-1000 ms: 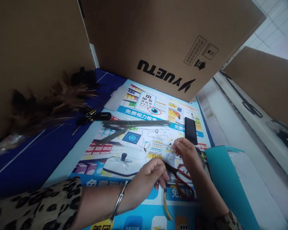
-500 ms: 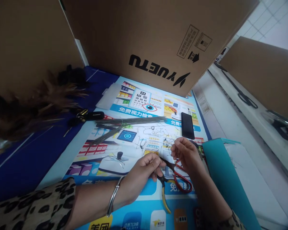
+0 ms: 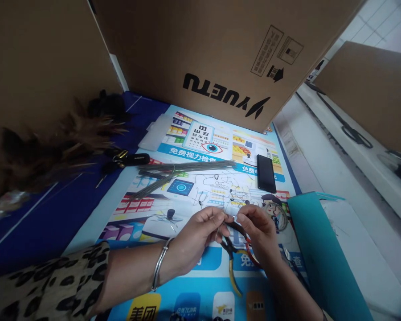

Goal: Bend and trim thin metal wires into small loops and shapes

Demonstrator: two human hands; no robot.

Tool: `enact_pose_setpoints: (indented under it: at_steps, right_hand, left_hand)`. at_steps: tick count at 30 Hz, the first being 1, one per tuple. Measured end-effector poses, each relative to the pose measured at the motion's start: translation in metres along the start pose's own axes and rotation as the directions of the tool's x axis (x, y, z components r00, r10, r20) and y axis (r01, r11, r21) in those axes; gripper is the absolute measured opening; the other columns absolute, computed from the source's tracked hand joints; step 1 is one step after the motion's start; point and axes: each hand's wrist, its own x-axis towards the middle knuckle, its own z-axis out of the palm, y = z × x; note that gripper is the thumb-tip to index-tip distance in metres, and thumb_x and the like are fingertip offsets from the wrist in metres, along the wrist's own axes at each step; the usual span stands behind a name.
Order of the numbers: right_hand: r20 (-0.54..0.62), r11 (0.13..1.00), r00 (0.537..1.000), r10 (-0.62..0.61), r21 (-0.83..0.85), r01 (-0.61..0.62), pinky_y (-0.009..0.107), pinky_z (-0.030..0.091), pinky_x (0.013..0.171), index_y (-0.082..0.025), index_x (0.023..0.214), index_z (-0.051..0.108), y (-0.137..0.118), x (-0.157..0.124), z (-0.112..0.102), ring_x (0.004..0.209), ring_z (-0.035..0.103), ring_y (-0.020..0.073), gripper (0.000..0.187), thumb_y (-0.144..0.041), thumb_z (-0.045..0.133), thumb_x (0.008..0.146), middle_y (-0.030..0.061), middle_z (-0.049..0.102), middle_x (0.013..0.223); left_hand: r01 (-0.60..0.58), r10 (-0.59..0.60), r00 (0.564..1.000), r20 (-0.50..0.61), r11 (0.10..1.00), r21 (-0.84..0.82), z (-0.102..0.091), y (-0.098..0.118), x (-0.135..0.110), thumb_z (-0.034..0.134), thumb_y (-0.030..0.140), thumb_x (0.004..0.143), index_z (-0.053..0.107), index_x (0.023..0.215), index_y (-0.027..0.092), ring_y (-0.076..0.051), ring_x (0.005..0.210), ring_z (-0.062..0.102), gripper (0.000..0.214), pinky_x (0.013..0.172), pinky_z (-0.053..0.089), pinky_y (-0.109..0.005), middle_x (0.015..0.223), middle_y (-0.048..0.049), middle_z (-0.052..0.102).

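My left hand (image 3: 200, 234) and my right hand (image 3: 255, 229) meet over the printed poster (image 3: 187, 267), fingertips pinched together on a short piece of thin wire (image 3: 230, 217). Under them lie yellow-handled pliers (image 3: 233, 267) and red-handled scissors (image 3: 250, 249). A bundle of long thin wires (image 3: 183, 170) lies farther back on the poster, with several small bent wire pieces (image 3: 220, 183) beside it. A silver bangle sits on my left wrist.
A black phone (image 3: 266, 173) lies on the poster's far right. Dark feathers (image 3: 63, 142) and a black key fob (image 3: 135, 159) lie on the blue cloth at left. Large cardboard boxes (image 3: 220, 53) wall the back. A teal folder (image 3: 321, 254) stands at right.
My right hand has come down and toward me, closing on my left hand until the fingertips meet. The view shifted slightly.
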Motion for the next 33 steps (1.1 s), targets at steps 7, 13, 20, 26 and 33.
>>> enact_pose_setpoints:
  at_steps: [7,13,20,26,33]
  right_hand:
    - [-0.012,0.999,1.0,-0.024,-0.035,0.024,0.026,0.041,0.065,-0.018,0.076,0.055,0.0,-0.002,-0.008,0.071,0.05,0.0133,0.007,-0.024,0.058,0.077,0.0005,0.054,0.073]
    - [0.034,0.996,0.999,0.013,0.089,-0.016,0.026,0.041,0.064,-0.018,0.076,0.055,0.003,-0.002,-0.009,0.066,0.051,0.0123,0.008,-0.025,0.056,0.08,-0.0002,0.055,0.067]
    - [0.267,0.984,0.963,-0.034,0.18,-0.015,0.03,0.043,0.066,-0.018,0.078,0.057,0.006,0.0,-0.018,0.069,0.054,0.0151,0.008,-0.025,0.057,0.079,0.0039,0.059,0.076]
    - [0.459,0.982,0.884,-0.081,0.187,-0.007,0.033,0.043,0.065,-0.014,0.086,0.061,0.005,0.001,-0.025,0.071,0.055,0.0187,0.031,-0.042,0.047,0.083,0.0077,0.059,0.076]
    - [0.243,0.989,0.96,0.135,0.02,-0.144,0.024,0.04,0.054,-0.015,0.09,0.061,0.012,0.005,-0.016,0.059,0.051,0.0112,0.025,-0.036,0.048,0.085,0.0034,0.059,0.072]
  left_hand:
    - [-0.019,0.02,0.999,-0.028,0.999,0.029,-0.002,-0.001,0.002,0.053,0.039,0.08,0.055,0.084,0.013,-0.01,0.062,0.049,0.026,0.061,0.036,-0.023,0.068,-0.0017,0.056]
    - [-0.059,0.066,0.997,-0.037,0.984,0.168,-0.001,-0.001,0.001,0.051,0.037,0.082,0.053,0.08,0.014,-0.008,0.057,0.043,0.023,0.058,0.033,-0.021,0.059,0.0019,0.049]
    - [-0.081,0.087,0.996,-0.008,0.954,0.289,0.0,0.0,0.0,0.047,0.036,0.084,0.05,0.077,0.016,-0.008,0.057,0.041,0.022,0.057,0.031,-0.021,0.058,0.0025,0.047]
    - [-0.138,0.13,0.99,0.048,0.903,0.407,-0.001,-0.005,-0.001,0.046,0.036,0.084,0.05,0.076,0.016,-0.009,0.056,0.041,0.022,0.056,0.031,-0.022,0.059,0.0026,0.047]
    - [-0.14,0.077,0.987,0.139,0.84,0.524,0.004,-0.001,-0.007,0.044,0.027,0.084,0.052,0.076,0.015,-0.01,0.058,0.043,0.017,0.057,0.033,-0.022,0.059,0.0018,0.049]
